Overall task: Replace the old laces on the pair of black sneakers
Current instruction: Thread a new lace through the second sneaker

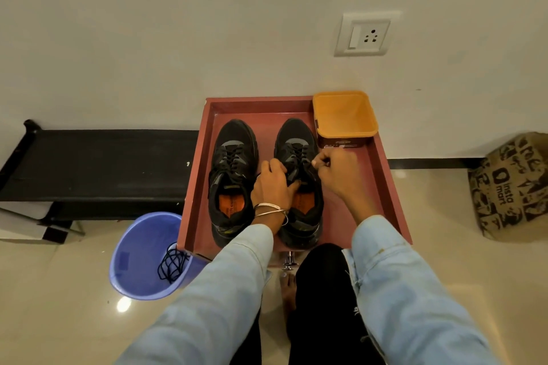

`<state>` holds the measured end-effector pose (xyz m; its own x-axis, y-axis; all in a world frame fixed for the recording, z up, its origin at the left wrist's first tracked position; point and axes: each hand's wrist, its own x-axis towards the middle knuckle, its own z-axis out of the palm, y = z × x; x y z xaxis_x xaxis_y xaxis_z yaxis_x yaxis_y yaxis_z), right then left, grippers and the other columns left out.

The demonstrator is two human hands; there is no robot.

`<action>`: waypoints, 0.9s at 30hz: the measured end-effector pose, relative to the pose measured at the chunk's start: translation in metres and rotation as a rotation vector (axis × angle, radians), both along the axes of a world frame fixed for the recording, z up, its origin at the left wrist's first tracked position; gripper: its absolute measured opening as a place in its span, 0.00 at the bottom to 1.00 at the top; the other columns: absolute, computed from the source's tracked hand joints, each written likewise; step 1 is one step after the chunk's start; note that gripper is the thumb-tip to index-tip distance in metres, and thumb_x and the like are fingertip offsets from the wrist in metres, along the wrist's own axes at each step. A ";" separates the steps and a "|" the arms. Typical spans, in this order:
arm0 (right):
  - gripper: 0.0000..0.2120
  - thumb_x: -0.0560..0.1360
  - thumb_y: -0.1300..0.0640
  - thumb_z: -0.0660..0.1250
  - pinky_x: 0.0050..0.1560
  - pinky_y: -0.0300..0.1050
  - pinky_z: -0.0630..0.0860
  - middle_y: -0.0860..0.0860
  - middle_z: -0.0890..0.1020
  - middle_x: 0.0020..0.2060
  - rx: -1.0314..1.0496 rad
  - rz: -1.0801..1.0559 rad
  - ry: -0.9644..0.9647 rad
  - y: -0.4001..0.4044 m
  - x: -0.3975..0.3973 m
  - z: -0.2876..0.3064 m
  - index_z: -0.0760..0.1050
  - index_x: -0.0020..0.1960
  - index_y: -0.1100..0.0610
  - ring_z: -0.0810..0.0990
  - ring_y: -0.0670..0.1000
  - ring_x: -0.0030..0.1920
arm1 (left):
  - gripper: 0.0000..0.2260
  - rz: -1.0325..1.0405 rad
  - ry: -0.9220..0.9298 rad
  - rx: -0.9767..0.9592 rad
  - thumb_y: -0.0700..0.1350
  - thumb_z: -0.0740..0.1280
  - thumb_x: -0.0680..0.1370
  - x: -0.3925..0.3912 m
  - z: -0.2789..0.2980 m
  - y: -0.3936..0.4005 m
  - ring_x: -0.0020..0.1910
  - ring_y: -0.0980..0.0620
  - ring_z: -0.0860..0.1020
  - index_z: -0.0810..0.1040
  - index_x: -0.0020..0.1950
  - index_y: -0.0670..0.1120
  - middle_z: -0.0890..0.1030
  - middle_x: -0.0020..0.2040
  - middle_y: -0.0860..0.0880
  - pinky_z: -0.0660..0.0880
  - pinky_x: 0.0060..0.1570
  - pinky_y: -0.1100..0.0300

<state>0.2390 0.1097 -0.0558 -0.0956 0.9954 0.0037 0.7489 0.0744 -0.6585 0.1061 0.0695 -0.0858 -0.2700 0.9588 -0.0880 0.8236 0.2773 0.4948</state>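
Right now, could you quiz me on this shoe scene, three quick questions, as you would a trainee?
1. True or false: the blue plastic bucket on the floor holds a loose black lace.
2. Which black sneaker in the reddish wooden tray do both hands work on? A) the left sneaker B) the right sneaker
3. Fill in: the orange square plastic tub stands at the tray's far ____ corner.

Key:
1. True.
2. B: the left hand grips its upper, and the right hand pinches something small beside its laces, probably a lace end.
3. Right.
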 end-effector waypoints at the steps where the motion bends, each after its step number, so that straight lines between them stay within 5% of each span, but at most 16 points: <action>1: 0.06 0.75 0.63 0.66 0.41 0.37 0.75 0.48 0.81 0.38 0.022 -0.022 0.058 -0.001 0.001 0.007 0.80 0.40 0.59 0.79 0.47 0.41 | 0.19 0.002 0.003 -0.012 0.52 0.70 0.73 0.000 0.001 0.000 0.51 0.42 0.76 0.69 0.56 0.44 0.72 0.56 0.46 0.71 0.41 0.51; 3: 0.07 0.75 0.63 0.64 0.41 0.34 0.72 0.47 0.82 0.39 0.023 -0.143 0.285 -0.002 0.007 0.026 0.80 0.40 0.58 0.79 0.46 0.41 | 0.19 0.009 0.008 -0.041 0.52 0.69 0.74 0.001 0.002 0.000 0.53 0.42 0.76 0.69 0.57 0.44 0.73 0.57 0.45 0.73 0.45 0.50; 7: 0.08 0.72 0.59 0.63 0.50 0.46 0.76 0.52 0.84 0.42 0.021 -0.358 0.711 -0.001 0.027 0.065 0.81 0.39 0.57 0.81 0.52 0.47 | 0.19 -0.010 0.036 -0.071 0.53 0.69 0.74 0.002 0.005 0.000 0.54 0.41 0.76 0.70 0.59 0.44 0.74 0.58 0.45 0.75 0.47 0.49; 12: 0.09 0.77 0.59 0.65 0.50 0.44 0.74 0.53 0.83 0.42 0.035 -0.375 0.565 -0.009 0.034 0.074 0.82 0.41 0.58 0.80 0.52 0.48 | 0.18 -0.011 0.053 -0.082 0.52 0.68 0.75 0.005 0.010 -0.001 0.55 0.40 0.76 0.69 0.59 0.44 0.74 0.59 0.45 0.74 0.46 0.48; 17: 0.10 0.76 0.67 0.61 0.48 0.45 0.70 0.61 0.81 0.48 0.191 -0.417 -0.069 -0.008 0.051 0.064 0.80 0.53 0.65 0.78 0.61 0.52 | 0.20 -0.053 0.104 -0.052 0.56 0.67 0.75 0.005 0.014 -0.003 0.54 0.43 0.76 0.71 0.60 0.46 0.73 0.58 0.46 0.74 0.46 0.51; 20: 0.16 0.74 0.73 0.58 0.50 0.38 0.73 0.59 0.83 0.45 0.184 -0.329 0.054 -0.014 0.043 0.062 0.79 0.55 0.62 0.81 0.58 0.48 | 0.19 -0.061 0.090 0.000 0.58 0.65 0.76 0.003 0.016 -0.002 0.54 0.45 0.76 0.76 0.61 0.49 0.75 0.57 0.47 0.72 0.47 0.53; 23: 0.11 0.76 0.70 0.62 0.36 0.26 0.72 0.55 0.83 0.38 0.063 -0.177 0.300 -0.019 0.021 0.054 0.74 0.54 0.59 0.82 0.52 0.35 | 0.17 -0.033 0.021 0.032 0.56 0.66 0.76 0.001 0.018 -0.002 0.53 0.46 0.77 0.79 0.61 0.51 0.77 0.55 0.47 0.73 0.46 0.55; 27: 0.05 0.74 0.64 0.69 0.40 0.38 0.77 0.50 0.83 0.37 -0.020 -0.098 0.260 -0.019 -0.003 0.023 0.81 0.49 0.59 0.81 0.47 0.37 | 0.13 0.018 -0.126 0.046 0.55 0.68 0.74 -0.003 0.019 0.002 0.51 0.46 0.80 0.82 0.57 0.53 0.82 0.53 0.49 0.76 0.49 0.55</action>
